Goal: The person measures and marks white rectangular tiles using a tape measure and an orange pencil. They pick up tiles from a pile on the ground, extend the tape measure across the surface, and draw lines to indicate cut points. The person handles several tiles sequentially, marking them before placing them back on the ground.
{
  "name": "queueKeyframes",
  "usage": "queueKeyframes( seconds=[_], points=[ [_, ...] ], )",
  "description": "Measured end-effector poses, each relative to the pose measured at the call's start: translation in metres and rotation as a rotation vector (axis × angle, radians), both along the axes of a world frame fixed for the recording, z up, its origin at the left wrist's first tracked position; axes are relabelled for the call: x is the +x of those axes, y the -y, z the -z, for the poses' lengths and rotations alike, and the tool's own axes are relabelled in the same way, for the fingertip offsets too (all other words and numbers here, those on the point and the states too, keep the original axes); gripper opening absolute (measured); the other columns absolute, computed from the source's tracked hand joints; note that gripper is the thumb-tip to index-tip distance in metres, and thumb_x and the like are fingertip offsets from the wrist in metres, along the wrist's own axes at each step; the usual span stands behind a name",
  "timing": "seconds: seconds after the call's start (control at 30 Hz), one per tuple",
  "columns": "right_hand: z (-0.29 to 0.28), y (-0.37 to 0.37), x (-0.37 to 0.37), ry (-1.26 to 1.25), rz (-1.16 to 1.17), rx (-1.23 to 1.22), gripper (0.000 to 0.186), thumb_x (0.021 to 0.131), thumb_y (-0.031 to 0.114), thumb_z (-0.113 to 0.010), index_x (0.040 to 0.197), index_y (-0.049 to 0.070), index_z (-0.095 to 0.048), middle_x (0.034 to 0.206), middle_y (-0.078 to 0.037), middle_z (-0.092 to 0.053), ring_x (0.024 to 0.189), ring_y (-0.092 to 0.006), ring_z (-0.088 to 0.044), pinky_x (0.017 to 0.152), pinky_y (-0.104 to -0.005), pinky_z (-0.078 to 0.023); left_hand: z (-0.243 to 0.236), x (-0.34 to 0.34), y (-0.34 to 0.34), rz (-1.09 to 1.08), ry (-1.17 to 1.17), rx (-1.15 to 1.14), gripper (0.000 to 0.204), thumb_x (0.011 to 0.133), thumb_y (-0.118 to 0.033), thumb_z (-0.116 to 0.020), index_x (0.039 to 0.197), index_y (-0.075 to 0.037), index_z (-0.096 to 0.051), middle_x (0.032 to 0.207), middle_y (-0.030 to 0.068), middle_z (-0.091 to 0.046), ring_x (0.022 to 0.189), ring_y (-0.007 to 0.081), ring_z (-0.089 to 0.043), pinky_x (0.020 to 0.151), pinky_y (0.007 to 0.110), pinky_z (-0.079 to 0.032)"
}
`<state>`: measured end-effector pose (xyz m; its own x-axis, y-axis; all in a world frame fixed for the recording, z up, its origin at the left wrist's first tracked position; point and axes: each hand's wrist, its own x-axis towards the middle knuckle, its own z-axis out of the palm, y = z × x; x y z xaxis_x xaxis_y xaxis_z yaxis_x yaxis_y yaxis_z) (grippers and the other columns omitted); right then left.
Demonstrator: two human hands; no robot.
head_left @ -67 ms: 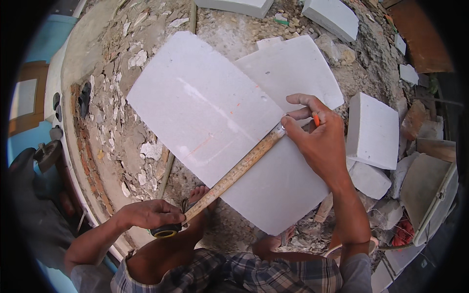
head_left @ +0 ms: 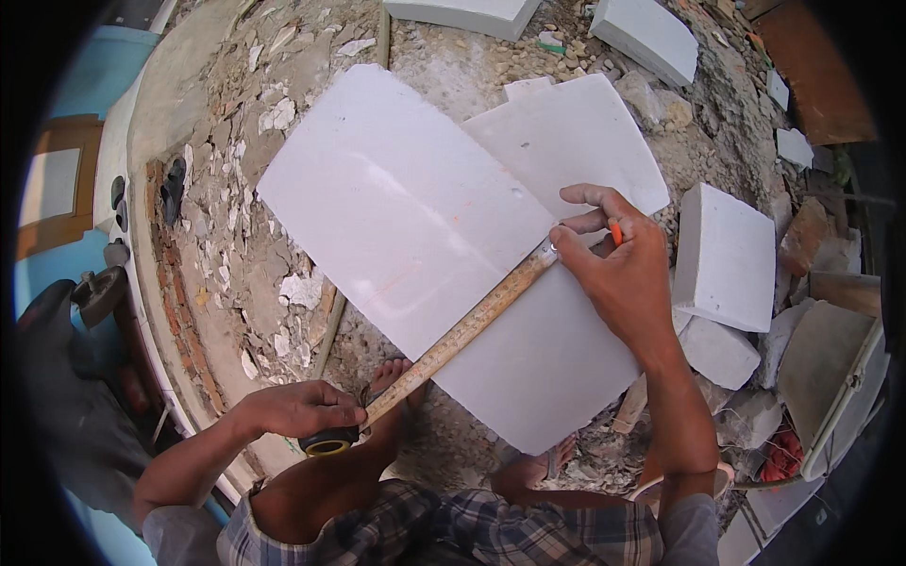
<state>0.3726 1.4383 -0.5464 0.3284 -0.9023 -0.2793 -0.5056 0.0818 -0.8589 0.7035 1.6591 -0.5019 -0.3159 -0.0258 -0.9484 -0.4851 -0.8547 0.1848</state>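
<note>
My left hand point(head_left: 307, 409) grips a black and yellow tape measure point(head_left: 330, 441) near my knee. Its worn yellowish blade point(head_left: 467, 327) runs out to the upper right, along the near-right edge of a large white block point(head_left: 396, 179). At the far end, my right hand point(head_left: 623, 269) pinches the blade's metal tip between thumb and finger at the block's right corner. A small orange stick point(head_left: 616, 232) sits between the fingers of that hand; its kind is unclear. Faint orange marks show on the block's top. More white block point(head_left: 547, 349) lies partly hidden beneath it.
White blocks stand at the right point(head_left: 725, 255) and lie at the far side point(head_left: 646, 38). Broken rubble and plaster chips point(head_left: 302, 290) cover the ground. A bucket point(head_left: 646, 488) is beside my right forearm. Dark footwear point(head_left: 172, 189) rests on the left, near a blue wall.
The whole view has shifted slightly, so the scene sits a little farther right and lower. Both hands keep their holds, with the tape stretched along the same block edge.
</note>
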Motion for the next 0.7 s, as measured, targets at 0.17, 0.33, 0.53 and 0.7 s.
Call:
queueKeyframes(
  seconds=[0.17, 0.33, 0.53, 0.7],
  points=[
    [0.005, 0.001, -0.004, -0.030, -0.010, -0.075, 0.042, 0.093, 0.027, -0.078, 0.125, 0.001, -0.073, 0.092, -0.011, -0.080, 0.069, -0.0118, -0.066, 0.065, -0.0306, -0.051, 0.001, -0.001, 0.000, -0.022, -0.001, -0.052, 0.042, 0.108, -0.043, -0.060, 0.109, -0.004, -0.077, 0.086, -0.0023, -0.069, 0.081, 0.0074, -0.059, 0.073, 0.029, -0.049],
    [0.007, 0.008, -0.032, -0.011, 0.131, -0.100, 0.048, 0.098, 0.044, -0.076, 0.118, 0.000, -0.076, 0.094, -0.011, -0.076, 0.079, -0.0148, -0.064, 0.076, -0.0324, -0.052, -0.003, 0.012, -0.003, -0.109, 0.064, -0.266, 0.040, 0.108, -0.039, -0.061, 0.107, -0.002, -0.077, 0.089, 0.0000, -0.073, 0.083, 0.0086, -0.064, 0.076, 0.029, -0.052],
    [0.010, -0.008, -0.089, -0.060, 0.187, 0.018, 0.051, 0.099, 0.047, -0.075, 0.113, -0.002, -0.077, 0.091, -0.007, -0.073, 0.084, -0.0136, -0.062, 0.081, -0.0300, -0.050, -0.016, 0.037, 0.005, -0.514, 0.253, -0.528, 0.038, 0.106, -0.035, -0.063, 0.103, 0.001, -0.077, 0.090, 0.0084, -0.077, 0.084, 0.0151, -0.074, 0.079, 0.028, -0.058],
    [0.020, -0.030, -0.109, -0.116, 0.039, 0.196, 0.057, 0.096, 0.054, -0.076, 0.113, 0.000, -0.079, 0.090, -0.010, -0.076, 0.086, -0.0158, -0.067, 0.081, -0.0324, -0.053, -0.008, 0.043, 0.020, -0.813, 0.238, -0.646, 0.040, 0.106, -0.032, -0.062, 0.114, 0.006, -0.070, 0.108, 0.0167, -0.076, 0.090, 0.0244, -0.078, 0.079, 0.031, -0.063]
  ],
)
